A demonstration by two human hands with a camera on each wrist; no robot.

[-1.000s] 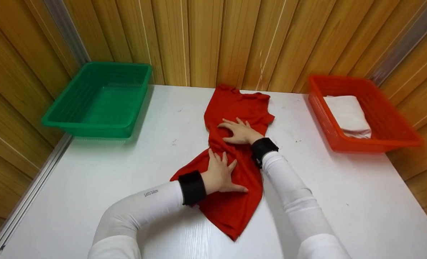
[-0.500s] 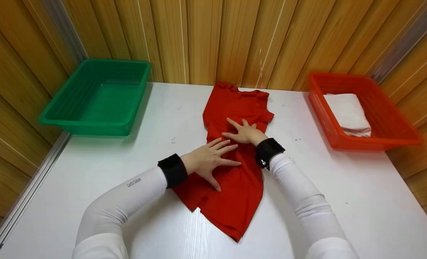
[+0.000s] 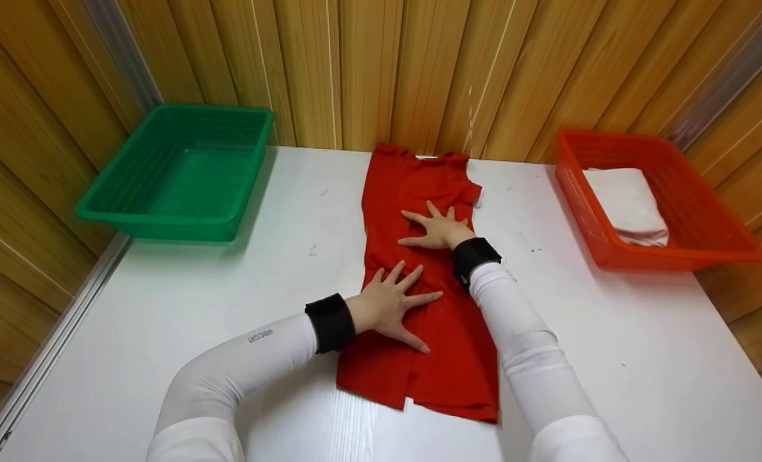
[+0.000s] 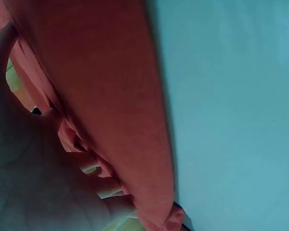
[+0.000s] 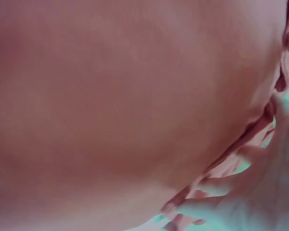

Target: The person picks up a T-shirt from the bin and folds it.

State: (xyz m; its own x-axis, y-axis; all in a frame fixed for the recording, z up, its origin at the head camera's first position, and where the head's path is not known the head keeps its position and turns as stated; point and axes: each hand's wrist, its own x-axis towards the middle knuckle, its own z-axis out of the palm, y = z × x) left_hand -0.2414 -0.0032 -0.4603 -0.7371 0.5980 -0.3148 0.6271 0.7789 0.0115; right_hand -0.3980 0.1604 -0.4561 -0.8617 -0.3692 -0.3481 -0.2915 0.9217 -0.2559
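Observation:
A red garment (image 3: 451, 346) lies lengthwise on the white table, its narrow far end close to the wooden wall and its hem toward me. Down the middle of the hem runs a split where two parts meet. My left hand (image 3: 387, 305) rests on the lower half with fingers spread. Higher up, my right hand (image 3: 435, 230) presses the cloth, its fingers spread as well. In the left wrist view the left hand (image 4: 43, 178) lies over the cloth beside the table; the right wrist view has the right hand (image 5: 260, 187) along a crease.
At the back left stands a green basket (image 3: 156, 224). An orange-red basket (image 3: 676, 256) is at the back right, with a folded white cloth (image 3: 628, 205) in it. Wooden panels (image 3: 368, 77) rise behind the table (image 3: 278, 256).
The garment's lower part has swung to the right and lies straighter and flatter. My left hand first slid left across the cloth, then came back right; the right hand stayed near its spot.

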